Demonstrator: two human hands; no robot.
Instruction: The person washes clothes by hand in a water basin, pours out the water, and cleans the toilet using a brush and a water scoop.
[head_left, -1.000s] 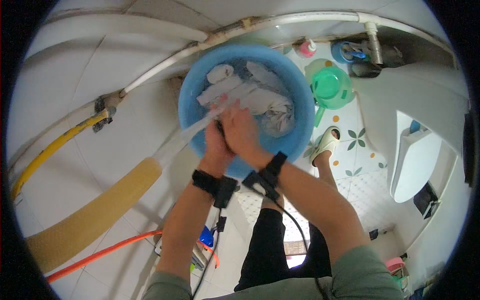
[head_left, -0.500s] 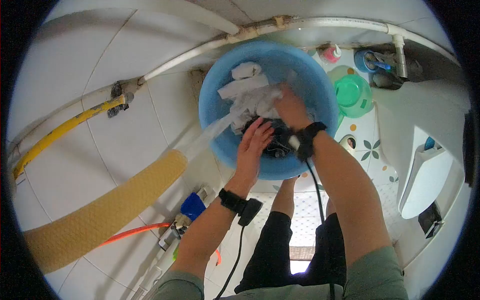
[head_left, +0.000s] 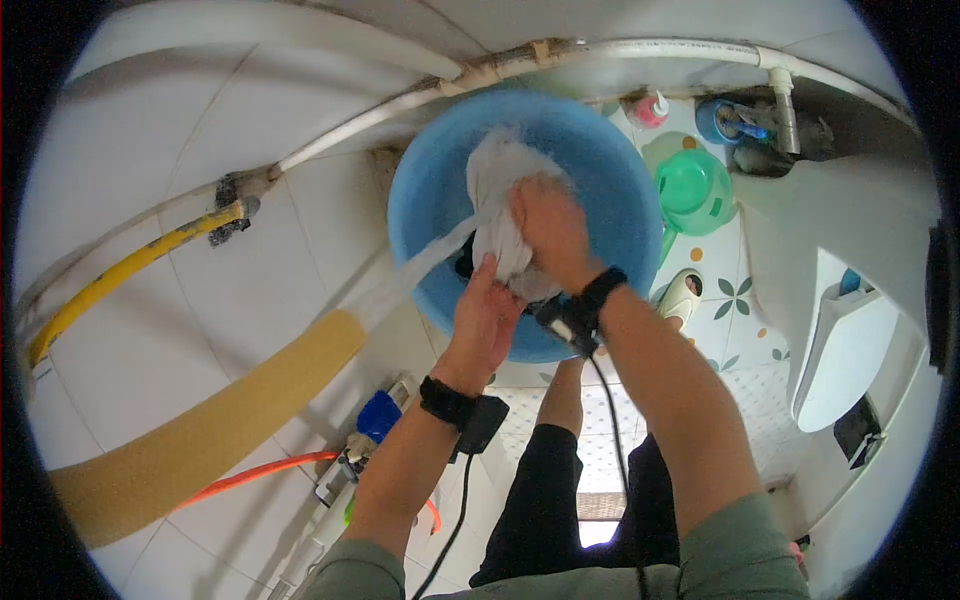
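We count two hands (head_left: 550, 224) and one blue basin (head_left: 625, 200) near upper centre, two wristbands (head_left: 446, 401) mid-frame, one green dipper (head_left: 692, 185) upper right.

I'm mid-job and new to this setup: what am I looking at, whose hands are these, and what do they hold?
There's no machine here: a person works bare-handed, and the one camera, worn on their head, looks forward and down. Before them stands a blue plastic tub with a white cloth and something dark beneath. The left hand seems to grip the cloth's near part; the right hand is on it too, but blurred, so its grip is unclear. A thick yellowish hose pours water onto the cloth.
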